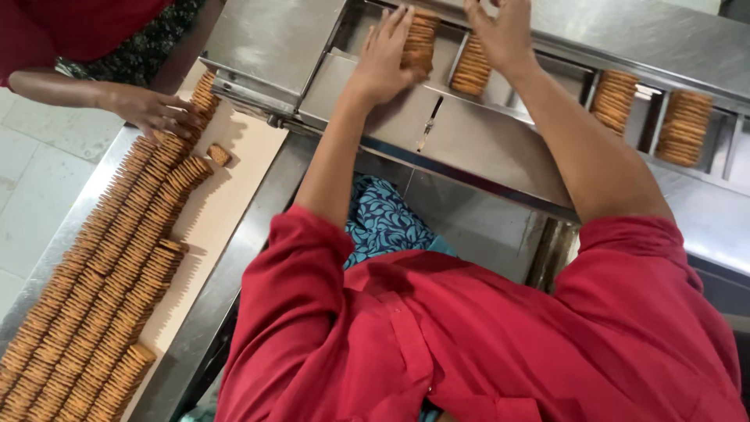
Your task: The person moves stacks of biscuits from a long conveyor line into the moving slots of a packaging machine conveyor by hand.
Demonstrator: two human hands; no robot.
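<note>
Head view looks down past red sleeves to a brushed steel feeding machine [500,148] with a row of slanted open channels along its far side. Left hand [383,59], fingers spread and pressing flat, rests against the near end of a stack of brown square biscuits [419,43] standing on edge in the leftmost channel; it grips nothing. Right hand [504,35] lies over the top of the next channel, above a second stack of brown biscuits [471,69]; whether its fingers close on anything cannot be told. Two more channels to the right each hold a packed biscuit stack [612,100], the farthest one [683,129] fuller. To the left, a pale beige conveyor belt [226,187] between steel rails carries long rows of overlapping brown biscuits [101,297], with one loose biscuit [219,155] lying flat beside them. Another person's hand [156,113], coming from a red sleeve, rests on the far end of those rows.
</note>
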